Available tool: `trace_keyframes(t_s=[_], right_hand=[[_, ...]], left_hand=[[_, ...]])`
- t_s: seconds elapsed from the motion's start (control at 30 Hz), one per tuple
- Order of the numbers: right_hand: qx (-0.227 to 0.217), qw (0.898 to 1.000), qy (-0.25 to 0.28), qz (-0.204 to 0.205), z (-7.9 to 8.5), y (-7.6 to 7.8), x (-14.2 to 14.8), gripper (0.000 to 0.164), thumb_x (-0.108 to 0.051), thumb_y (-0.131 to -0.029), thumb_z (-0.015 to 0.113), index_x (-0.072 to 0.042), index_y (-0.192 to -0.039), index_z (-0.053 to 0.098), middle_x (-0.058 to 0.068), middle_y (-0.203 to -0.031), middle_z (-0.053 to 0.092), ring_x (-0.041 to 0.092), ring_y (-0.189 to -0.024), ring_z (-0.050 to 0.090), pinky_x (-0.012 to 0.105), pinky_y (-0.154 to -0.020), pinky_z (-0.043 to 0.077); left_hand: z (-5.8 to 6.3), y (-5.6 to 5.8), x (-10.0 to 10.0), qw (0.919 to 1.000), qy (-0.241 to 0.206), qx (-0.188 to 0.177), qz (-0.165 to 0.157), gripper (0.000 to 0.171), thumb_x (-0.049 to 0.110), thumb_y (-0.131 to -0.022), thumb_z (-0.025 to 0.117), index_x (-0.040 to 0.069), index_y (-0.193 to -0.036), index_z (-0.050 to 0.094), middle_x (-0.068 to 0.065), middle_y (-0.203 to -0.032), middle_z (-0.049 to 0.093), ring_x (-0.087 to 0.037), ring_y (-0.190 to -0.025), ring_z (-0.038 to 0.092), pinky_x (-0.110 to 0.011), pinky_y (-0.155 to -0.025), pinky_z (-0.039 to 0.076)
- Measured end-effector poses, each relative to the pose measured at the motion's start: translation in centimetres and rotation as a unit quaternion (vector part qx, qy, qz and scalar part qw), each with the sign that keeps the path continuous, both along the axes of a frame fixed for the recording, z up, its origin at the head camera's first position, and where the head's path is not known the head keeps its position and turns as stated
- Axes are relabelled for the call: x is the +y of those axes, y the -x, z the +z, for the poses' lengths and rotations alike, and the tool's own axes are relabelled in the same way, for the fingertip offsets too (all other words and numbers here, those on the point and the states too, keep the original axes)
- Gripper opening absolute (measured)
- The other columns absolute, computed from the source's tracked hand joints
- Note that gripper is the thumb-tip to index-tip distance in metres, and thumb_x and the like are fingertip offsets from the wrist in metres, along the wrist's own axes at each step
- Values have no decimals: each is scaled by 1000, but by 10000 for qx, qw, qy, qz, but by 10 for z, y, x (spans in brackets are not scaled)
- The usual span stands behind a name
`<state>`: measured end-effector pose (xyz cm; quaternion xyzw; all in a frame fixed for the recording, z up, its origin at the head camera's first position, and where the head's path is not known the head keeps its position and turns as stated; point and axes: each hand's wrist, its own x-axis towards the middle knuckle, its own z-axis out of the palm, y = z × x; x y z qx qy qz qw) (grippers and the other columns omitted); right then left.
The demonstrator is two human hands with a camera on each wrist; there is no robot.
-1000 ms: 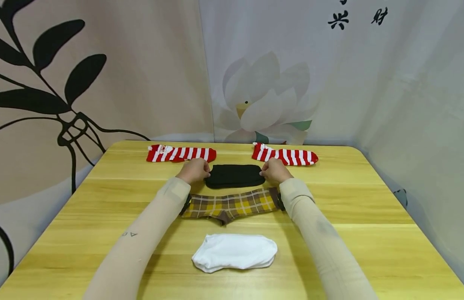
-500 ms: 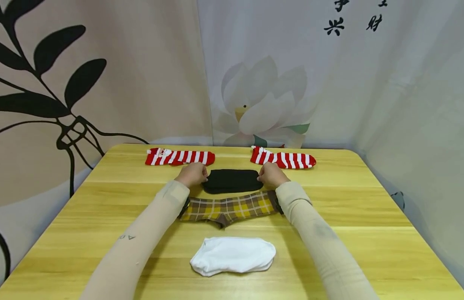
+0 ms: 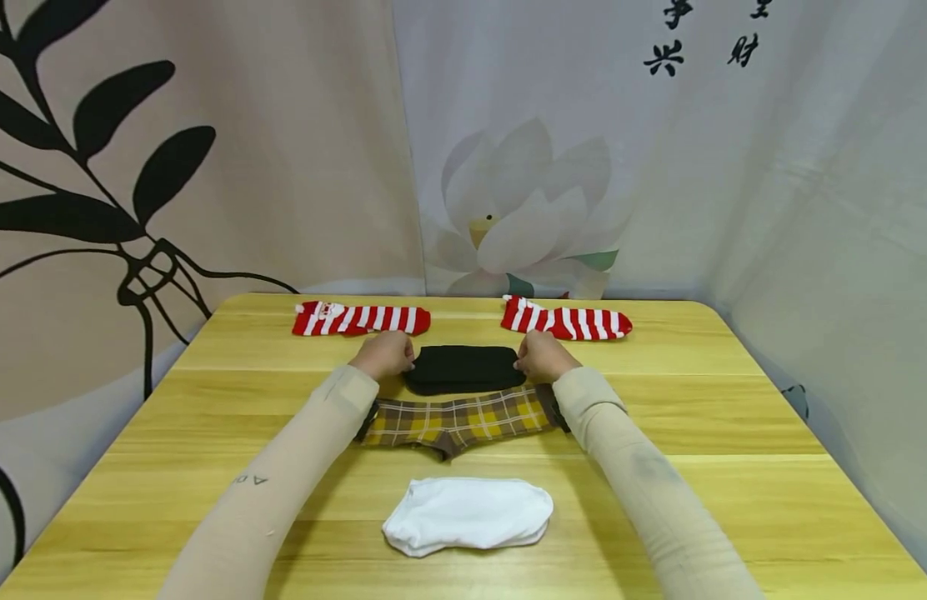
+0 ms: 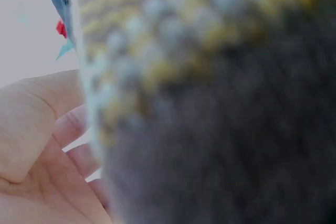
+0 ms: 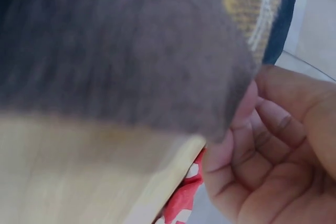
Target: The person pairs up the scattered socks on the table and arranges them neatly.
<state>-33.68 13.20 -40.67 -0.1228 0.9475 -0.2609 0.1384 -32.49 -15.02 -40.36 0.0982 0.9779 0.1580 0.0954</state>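
Note:
A black sock [image 3: 465,370], lying flat and folded, spans the gap between my two hands in the head view. My left hand [image 3: 386,354] pinches its left end, and my right hand [image 3: 546,357] pinches its right end. Just nearer to me is a plaid sock [image 3: 454,422] in yellow and brown, its ends partly under my sleeves. Both wrist views are largely blocked by that plaid sock [image 4: 220,129], close and blurred. Behind it show the palm and curled fingers of my left hand [image 4: 47,145] and, in the right wrist view, my right hand [image 5: 283,150].
White socks [image 3: 468,515], stacked, lie at the near middle of the wooden table [image 3: 734,500]. Two red-and-white striped socks, the left one [image 3: 362,318] and the right one [image 3: 566,319], lie along the back edge. A printed curtain [image 3: 321,150] hangs behind the table.
The head view has tilted slightly up, so everything sits a little lower in it. Both hands stay at the ends of the black sock, with no clear movement on the table.

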Motion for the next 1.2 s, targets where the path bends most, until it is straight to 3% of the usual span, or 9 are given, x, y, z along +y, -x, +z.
trace_keyframes(t_s=[0.33,0.7,0.83,1.2], right_hand=[[-144,9998,134,33,0,-3,0,15,-8,-90,66,1,-79,67,2,-56,54,11,-50,49,23,-49,43],[-137,9997,171,-122,4,-7,1,10,-9,-89,68,1,-85,69,9,-71,66,14,-58,58,24,-55,48],[-91,9998,119,-104,6,-8,1,11,-8,-89,67,1,-84,69,10,-72,67,15,-59,60,24,-56,49],[-8,9996,-257,94,8,-5,-3,17,-10,-90,66,0,-76,70,6,-60,62,12,-52,54,23,-53,45]], left_hand=[[0,-2,-2,9996,142,-239,-29,48,12,-92,61,17,-50,39,4,-47,33,-12,-48,30,-33,-62,32],[11,-3,-9,9985,-150,-484,-202,50,15,-91,65,17,-50,37,4,-48,26,-10,-47,18,-26,-51,33],[11,-4,-11,9977,-133,-589,-312,51,15,-91,64,17,-49,36,4,-47,25,-10,-47,16,-28,-54,36],[11,-7,-10,9976,-24,-660,-223,51,16,-92,64,16,-49,37,4,-47,26,-11,-47,19,-42,-77,38]])
